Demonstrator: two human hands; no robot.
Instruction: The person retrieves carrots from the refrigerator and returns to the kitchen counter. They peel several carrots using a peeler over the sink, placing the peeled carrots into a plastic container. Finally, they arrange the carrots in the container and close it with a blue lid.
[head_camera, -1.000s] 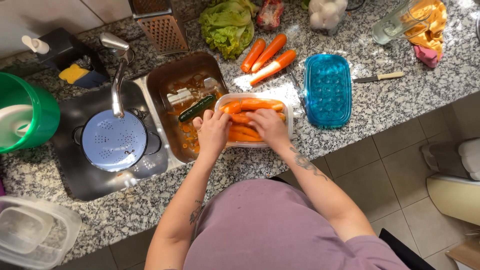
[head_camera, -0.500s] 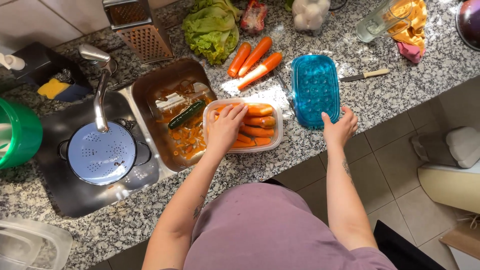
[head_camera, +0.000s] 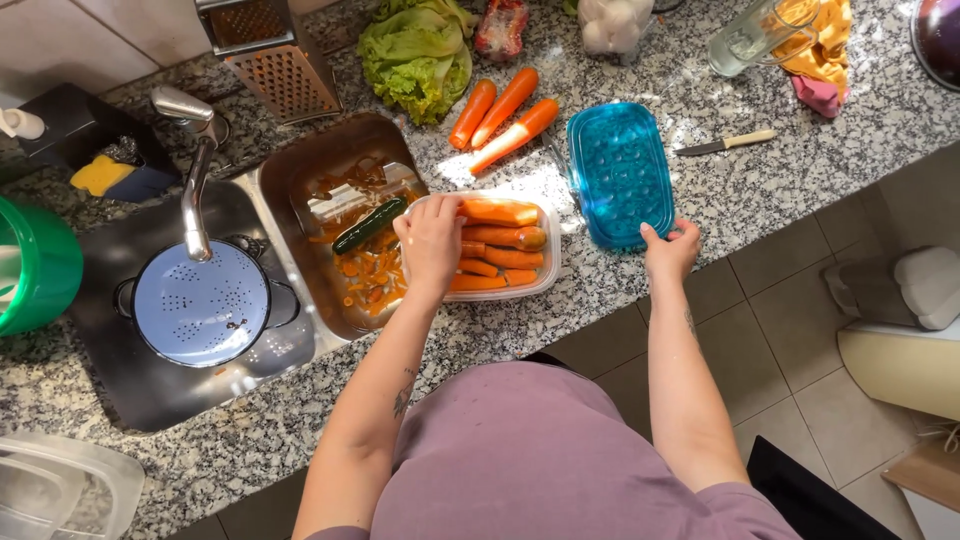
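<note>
Bright sunlight glares off the granite counter (head_camera: 700, 190); edges slightly bowed, focus sharp

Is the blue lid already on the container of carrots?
No, the blue lid lies flat on the counter beside the container, touched by the right hand, while the peeled carrots sit uncovered under the left hand.
</note>
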